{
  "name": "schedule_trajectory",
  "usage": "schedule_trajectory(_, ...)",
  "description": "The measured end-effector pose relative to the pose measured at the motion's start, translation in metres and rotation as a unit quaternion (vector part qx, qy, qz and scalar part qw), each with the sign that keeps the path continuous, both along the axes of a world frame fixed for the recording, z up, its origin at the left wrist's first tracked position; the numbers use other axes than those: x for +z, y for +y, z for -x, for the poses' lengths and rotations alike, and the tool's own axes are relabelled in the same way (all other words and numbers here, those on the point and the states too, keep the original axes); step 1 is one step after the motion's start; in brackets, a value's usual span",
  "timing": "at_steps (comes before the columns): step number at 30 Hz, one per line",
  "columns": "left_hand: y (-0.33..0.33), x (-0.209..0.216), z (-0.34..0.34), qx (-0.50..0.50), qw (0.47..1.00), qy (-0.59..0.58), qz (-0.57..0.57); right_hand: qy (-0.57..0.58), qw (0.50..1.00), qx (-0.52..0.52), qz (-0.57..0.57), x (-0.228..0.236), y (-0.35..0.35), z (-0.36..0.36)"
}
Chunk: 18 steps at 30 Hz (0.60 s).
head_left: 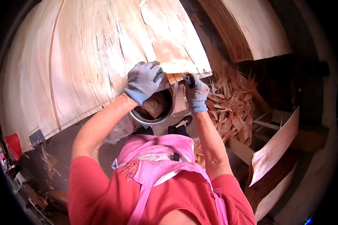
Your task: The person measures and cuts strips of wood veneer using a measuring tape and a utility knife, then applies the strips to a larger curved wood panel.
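A large pale wood veneer sheet [90, 48] lies before me, with cracks along its grain. My left hand [144, 78], in a grey glove with a blue cuff, is at its near edge, fingers bent and pressed together over the edge. Beside those fingers a narrower veneer strip [172, 48] lies on top, its near end reaching the edge. At that end shows a small orange-brown piece [173, 78]. My right hand [196, 90], gloved alike, is closed at the strip's right corner. Something dark shows at its fingertips, too small to name.
Below the edge stands a round metal pot [153, 119] with a brownish lump inside. Wood shavings [233, 108] heap on the floor at right. Stacked veneer [257, 30] lies at far right, and a loose curved board [276, 146] leans nearer. Clear plastic [120, 129] lies under the edge.
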<state>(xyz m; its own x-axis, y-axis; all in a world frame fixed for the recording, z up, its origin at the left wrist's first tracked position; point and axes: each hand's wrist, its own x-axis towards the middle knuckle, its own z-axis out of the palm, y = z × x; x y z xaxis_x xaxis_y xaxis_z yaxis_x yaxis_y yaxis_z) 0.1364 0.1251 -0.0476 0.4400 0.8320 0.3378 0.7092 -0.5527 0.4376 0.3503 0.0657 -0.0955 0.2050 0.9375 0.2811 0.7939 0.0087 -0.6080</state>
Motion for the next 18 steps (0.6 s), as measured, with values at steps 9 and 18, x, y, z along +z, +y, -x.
schedule_trajectory(9, -0.028, 0.005, 0.018, -0.06, 0.998, 0.006, 0.007, -0.146, 0.938, 0.032, 0.313, -0.006, -0.177, -0.112)
schedule_trajectory(18, -0.087, 0.003, 0.094, -0.062, 0.996, 0.004, 0.066, 0.006, 0.97, -0.052, 0.235, 0.025, -0.139, -0.102)
